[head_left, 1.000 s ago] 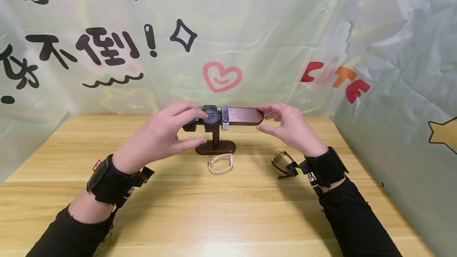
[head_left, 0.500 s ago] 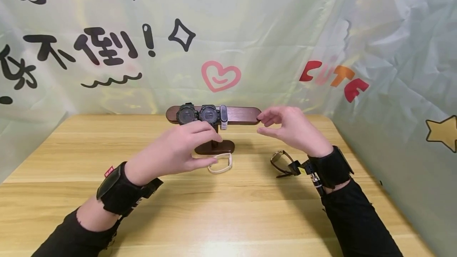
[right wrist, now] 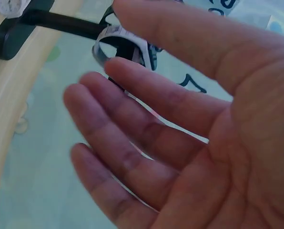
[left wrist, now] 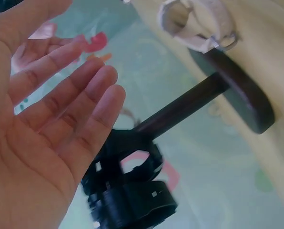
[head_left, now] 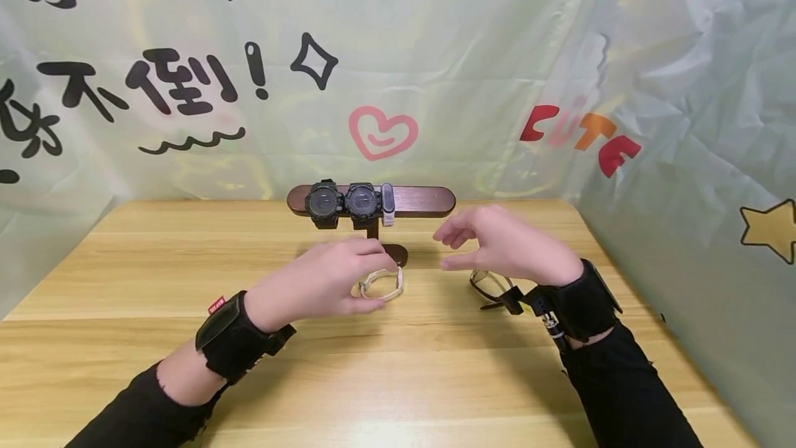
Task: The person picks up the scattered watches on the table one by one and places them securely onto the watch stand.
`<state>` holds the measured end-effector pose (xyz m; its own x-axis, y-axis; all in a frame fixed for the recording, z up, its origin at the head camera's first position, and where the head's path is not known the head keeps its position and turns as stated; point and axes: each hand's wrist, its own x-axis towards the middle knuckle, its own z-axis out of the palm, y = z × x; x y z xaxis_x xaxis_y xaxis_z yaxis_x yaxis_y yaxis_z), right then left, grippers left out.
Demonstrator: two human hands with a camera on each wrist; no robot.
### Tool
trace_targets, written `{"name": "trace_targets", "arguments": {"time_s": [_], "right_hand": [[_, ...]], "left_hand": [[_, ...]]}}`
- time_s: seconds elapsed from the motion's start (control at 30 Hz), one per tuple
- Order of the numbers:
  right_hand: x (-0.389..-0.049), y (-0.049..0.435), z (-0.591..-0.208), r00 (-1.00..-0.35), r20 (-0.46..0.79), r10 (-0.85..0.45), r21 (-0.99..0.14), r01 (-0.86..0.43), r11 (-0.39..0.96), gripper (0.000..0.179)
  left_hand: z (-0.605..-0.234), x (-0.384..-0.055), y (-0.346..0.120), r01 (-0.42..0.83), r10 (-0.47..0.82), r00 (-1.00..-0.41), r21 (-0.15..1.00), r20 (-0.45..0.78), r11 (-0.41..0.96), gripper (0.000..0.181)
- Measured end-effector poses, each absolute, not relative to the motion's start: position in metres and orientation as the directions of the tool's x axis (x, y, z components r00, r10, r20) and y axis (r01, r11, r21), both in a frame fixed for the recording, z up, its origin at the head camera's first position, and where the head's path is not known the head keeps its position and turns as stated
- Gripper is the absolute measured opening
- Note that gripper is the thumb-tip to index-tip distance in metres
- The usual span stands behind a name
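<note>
My left hand [head_left: 336, 281] hovers just left of a pale-strapped watch [head_left: 400, 287] that lies on the table in a closed loop. In the left wrist view, its fingers are fairly straight and apart from that watch [left wrist: 195, 44]. To the right, my right hand [head_left: 513, 246] is in the air, fingers slightly bent, holding nothing. Below it lies a watch with a dark strap [head_left: 481, 287], partly covered by the hand and wrist gear. Behind, a dark wooden watch stand [head_left: 425, 201] carries two black watches [head_left: 363, 201] and a slim band with a light strap [head_left: 388, 202].
The wooden table [head_left: 398, 379] ends at a printed cloth backdrop [head_left: 472, 40] behind and at the right. The stand's foot [head_left: 396, 254] is close behind the pale watch, partly hidden by my left hand.
My left hand has come down and right, from the black watches on the stand to beside the pale watch. The right hand has dropped away from the stand's right end.
</note>
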<state>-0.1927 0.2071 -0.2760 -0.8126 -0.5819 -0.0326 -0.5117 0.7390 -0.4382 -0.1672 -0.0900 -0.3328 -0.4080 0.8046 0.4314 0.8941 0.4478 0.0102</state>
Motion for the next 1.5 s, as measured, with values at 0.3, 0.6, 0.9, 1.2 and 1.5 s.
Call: {"name": "trace_targets", "arguments": {"time_s": [0.3,0.6,0.9,1.2,1.5], "right_hand": [[-0.184,0.198,-0.277,-0.755,-0.098,-0.648,-0.388,-0.571,0.724,0.038],[-0.178,0.191,-0.279,-0.724,-0.169,-0.669,-0.392,-0.573,0.719,0.027],[-0.174,0.183,-0.286,-0.709,-0.205,-0.674,-0.371,-0.581,0.724,0.028],[-0.173,0.179,-0.290,-0.687,-0.202,-0.699,-0.383,-0.601,0.701,0.027],[-0.173,0.180,-0.291,-0.693,-0.212,-0.689,-0.389,-0.587,0.710,0.029]], "left_hand": [[-0.348,-0.173,-0.086,0.832,0.772,-0.532,0.048,0.349,0.552,0.034],[-0.361,-0.179,-0.083,0.777,0.720,-0.611,0.077,0.328,0.624,0.034],[-0.371,-0.182,-0.082,0.725,0.671,-0.675,0.106,0.308,0.681,0.046],[-0.381,-0.186,-0.080,0.690,0.642,-0.708,0.097,0.293,0.717,0.059],[-0.382,-0.188,-0.081,0.689,0.649,-0.717,0.120,0.255,0.714,0.061]]}}
